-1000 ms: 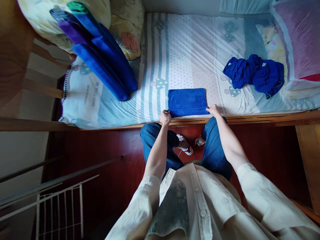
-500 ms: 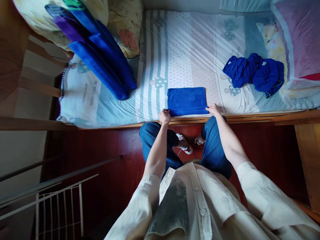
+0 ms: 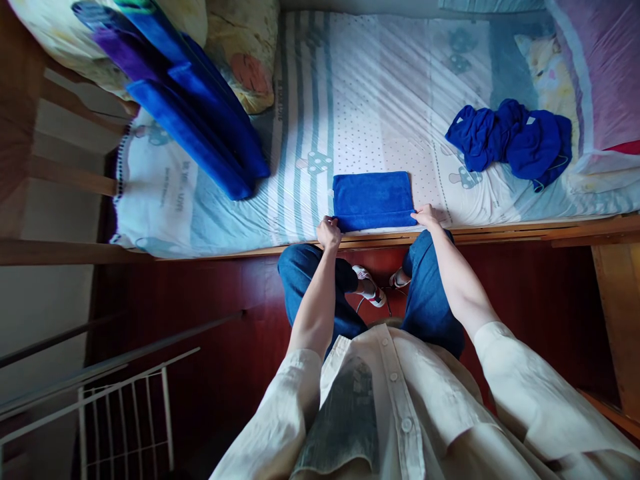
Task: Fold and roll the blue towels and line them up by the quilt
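Note:
A blue towel [image 3: 374, 193], folded into a flat rectangle, lies at the front edge of the bed, with a folded strip along its near side. My left hand [image 3: 329, 233] pinches the near left corner of that strip. At the near right corner, the fingers of my right hand [image 3: 425, 217] are closed on the cloth. To the right rests a crumpled heap of blue cloths [image 3: 510, 140]. Several folded blue towels and a purple one form a long stack [image 3: 195, 120] at the left of the bed.
The bed [image 3: 385, 87] has a patterned sheet and a wooden front rail [image 3: 480, 235]. Yellow pillows [image 3: 245, 60] sit at the back left, a pink cushion [image 3: 600, 73] at the right. A white metal rack [image 3: 125, 420] stands at lower left on the red floor [image 3: 210, 300].
The view has shifted slightly. Both hands keep their hold on the towel's near corners, and the towel looks the same.

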{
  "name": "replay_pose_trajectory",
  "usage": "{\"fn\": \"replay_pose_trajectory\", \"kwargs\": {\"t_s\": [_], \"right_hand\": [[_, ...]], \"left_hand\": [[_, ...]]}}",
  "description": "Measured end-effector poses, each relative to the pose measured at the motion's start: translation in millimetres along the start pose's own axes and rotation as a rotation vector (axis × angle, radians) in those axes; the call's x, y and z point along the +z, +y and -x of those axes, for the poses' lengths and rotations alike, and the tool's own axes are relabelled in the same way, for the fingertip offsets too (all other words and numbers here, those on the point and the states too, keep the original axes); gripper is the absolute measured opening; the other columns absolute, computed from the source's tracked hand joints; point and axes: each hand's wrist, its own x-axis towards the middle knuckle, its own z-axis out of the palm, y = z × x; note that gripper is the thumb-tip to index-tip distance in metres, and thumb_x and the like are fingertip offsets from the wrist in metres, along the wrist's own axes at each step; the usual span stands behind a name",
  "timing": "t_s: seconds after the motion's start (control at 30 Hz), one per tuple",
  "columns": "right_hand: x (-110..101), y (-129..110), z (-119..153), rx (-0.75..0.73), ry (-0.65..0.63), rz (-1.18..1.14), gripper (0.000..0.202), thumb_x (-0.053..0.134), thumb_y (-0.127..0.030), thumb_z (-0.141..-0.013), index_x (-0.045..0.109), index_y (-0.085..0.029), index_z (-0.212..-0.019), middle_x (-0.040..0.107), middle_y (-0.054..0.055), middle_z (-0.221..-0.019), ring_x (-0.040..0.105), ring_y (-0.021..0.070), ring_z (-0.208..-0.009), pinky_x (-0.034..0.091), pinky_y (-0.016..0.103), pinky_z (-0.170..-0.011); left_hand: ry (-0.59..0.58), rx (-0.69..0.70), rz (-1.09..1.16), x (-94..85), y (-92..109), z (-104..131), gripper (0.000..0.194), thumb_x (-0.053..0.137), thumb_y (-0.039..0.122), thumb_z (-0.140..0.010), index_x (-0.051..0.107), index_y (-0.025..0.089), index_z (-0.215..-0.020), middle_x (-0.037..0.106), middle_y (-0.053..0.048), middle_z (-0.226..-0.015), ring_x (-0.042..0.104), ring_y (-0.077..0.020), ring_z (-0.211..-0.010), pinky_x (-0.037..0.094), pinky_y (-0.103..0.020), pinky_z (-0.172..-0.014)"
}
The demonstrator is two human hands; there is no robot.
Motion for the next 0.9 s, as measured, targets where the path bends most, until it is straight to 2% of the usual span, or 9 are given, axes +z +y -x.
{"fn": "replay_pose_trajectory", "kwargs": {"t_s": [0.13, 0.33, 0.47, 0.57, 0.67, 0.77, 0.9], "right_hand": [[2.5, 0.4, -3.5, 0.018, -0.001, 0.012, 0.018, 0.076, -0.034, -0.08, 0.073, -0.018, -0.085, 0.064, 0.002, -0.068, 0.071, 0.0228, -0.086, 0.06, 0.034, -0.086], [5.0, -3.2, -3.8, 0.035, -0.022, 0.028, 0.02, 0.076, -0.038, -0.081, 0.073, -0.018, -0.086, 0.07, 0.005, -0.075, 0.072, 0.026, -0.088, 0.061, 0.04, -0.084], [-0.7, -6.6, 2.0, -0.029, 0.028, 0.031, 0.013, 0.077, -0.026, -0.08, 0.073, -0.018, -0.089, 0.075, 0.006, -0.082, 0.073, 0.0263, -0.095, 0.06, 0.039, -0.093], [-8.5, -10.1, 14.8, -0.206, 0.137, 0.079, 0.02, 0.07, -0.017, -0.083, 0.074, -0.018, -0.103, 0.077, 0.01, -0.104, 0.072, 0.0253, -0.105, 0.057, 0.04, -0.101], [-11.8, -14.5, 33.3, -0.477, 0.208, 0.18, 0.029, 0.06, -0.013, -0.091, 0.072, -0.018, -0.116, 0.073, 0.013, -0.125, 0.069, 0.0252, -0.116, 0.055, 0.04, -0.105], [-8.6, -18.0, 49.9, -0.683, 0.104, 0.328, 0.032, 0.06, -0.015, -0.093, 0.072, -0.018, -0.124, 0.071, 0.013, -0.131, 0.064, 0.0274, -0.125, 0.052, 0.043, -0.11], [-2.8, -19.3, 59.6, -0.706, -0.021, 0.531, 0.044, 0.063, -0.017, -0.092, 0.066, -0.014, -0.136, 0.065, 0.017, -0.142, 0.057, 0.0328, -0.134, 0.047, 0.05, -0.115]], "left_hand": [[-0.007, -0.025, -0.093, -1.7, 3.5, 2.6, 0.019, 0.049, 0.025, -0.104, 0.067, 0.021, -0.111, 0.076, -0.012, -0.115, 0.068, -0.0264, -0.116, 0.051, -0.033, -0.094], [-0.024, -0.025, -0.109, -2.8, 5.3, 0.7, 0.016, 0.053, 0.028, -0.102, 0.067, 0.021, -0.106, 0.075, -0.013, -0.115, 0.068, -0.028, -0.115, 0.052, -0.036, -0.094], [-0.014, 0.027, -0.049, -4.3, 3.5, 1.8, 0.014, 0.056, 0.026, -0.099, 0.066, 0.02, -0.108, 0.074, -0.013, -0.114, 0.067, -0.0282, -0.117, 0.051, -0.039, -0.101], [0.022, 0.204, -0.063, -7.0, 0.3, 5.8, 0.028, 0.057, 0.022, -0.096, 0.064, 0.017, -0.123, 0.068, -0.017, -0.127, 0.062, -0.0303, -0.127, 0.048, -0.043, -0.11], [-0.033, 0.516, -0.115, -8.8, -4.6, 10.3, 0.039, 0.056, 0.025, -0.096, 0.061, 0.018, -0.134, 0.062, -0.018, -0.143, 0.054, -0.032, -0.138, 0.042, -0.047, -0.118], [-0.171, 0.72, -0.221, -8.7, -10.5, 12.1, 0.051, 0.055, 0.03, -0.096, 0.055, 0.016, -0.145, 0.055, -0.017, -0.155, 0.045, -0.0318, -0.149, 0.037, -0.048, -0.124], [-0.271, 0.742, -0.405, -7.1, -16.9, 9.6, 0.068, 0.055, 0.024, -0.091, 0.044, 0.007, -0.156, 0.043, -0.021, -0.164, 0.035, -0.0346, -0.156, 0.029, -0.051, -0.129]]}}
